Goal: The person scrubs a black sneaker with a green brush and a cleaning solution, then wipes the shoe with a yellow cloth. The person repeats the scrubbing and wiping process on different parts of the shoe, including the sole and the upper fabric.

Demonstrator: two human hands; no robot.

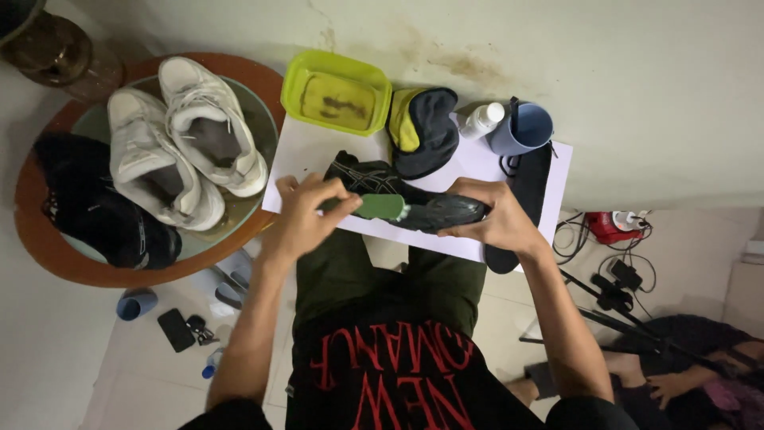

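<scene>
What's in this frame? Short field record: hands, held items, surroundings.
left hand: grips a green brush, bristles against the black shoe
right hand: holds the black shoe at its other end
under shoe: white paper sheet
behind: yellow-green tub, dark cloth, white bottle, blue cup
beside right hand: black insole
round table: white sneakers, another black shoe

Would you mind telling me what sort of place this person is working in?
Probably a room at home, used for cleaning shoes: a tiled floor, a round glass-topped table bearing white sneakers, and a yellow-green basin against a stained wall.
</scene>
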